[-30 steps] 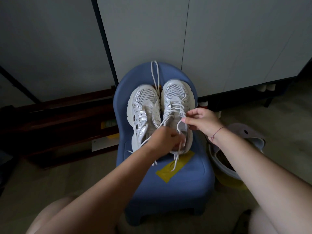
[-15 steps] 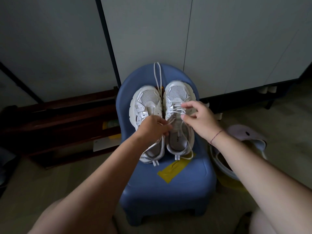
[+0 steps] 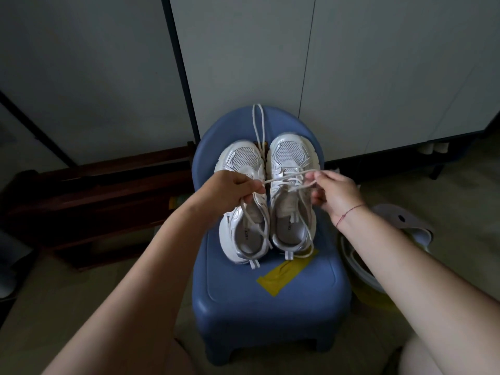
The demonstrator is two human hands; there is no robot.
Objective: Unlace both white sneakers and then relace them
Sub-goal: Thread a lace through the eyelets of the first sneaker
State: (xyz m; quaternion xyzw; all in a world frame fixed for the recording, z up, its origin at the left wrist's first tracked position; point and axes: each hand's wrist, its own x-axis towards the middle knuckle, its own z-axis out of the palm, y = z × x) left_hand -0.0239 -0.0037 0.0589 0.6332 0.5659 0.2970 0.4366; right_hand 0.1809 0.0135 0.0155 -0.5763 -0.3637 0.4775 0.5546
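- Two white mesh-panelled sneakers with chunky soles and silver trim sit side by side, toes away from us, on a blue moulded plastic stool (image 3: 270, 307).
- Left sneaker (image 3: 243, 158): eyelets look bare and the tongue is exposed, so we judge it fully unlaced.
- A loose thin white cord lace (image 3: 258, 125) lies between the two toes and runs up over the stool's back edge. It is probably the left sneaker's.
- Right sneaker (image 3: 290, 150): its lace crosses the rows nearest the toe. The rows nearer the heel look empty.
- Left hand (image 3: 230, 190): fingers pinch one run of the right sneaker's lace (image 3: 286, 180).
- Right hand (image 3: 335, 196): fingers pinch the other run. The strand is taut between the hands, above the tongue, and slack tails drop past the heels.
- The light is dim, so we can't tell whether this shoe is mid-unlace or mid-relace.
- Left to do at minimum: lace the left sneaker and finish the right.
- A strip of yellow tape (image 3: 286, 274) is stuck on the seat just beside the heels.
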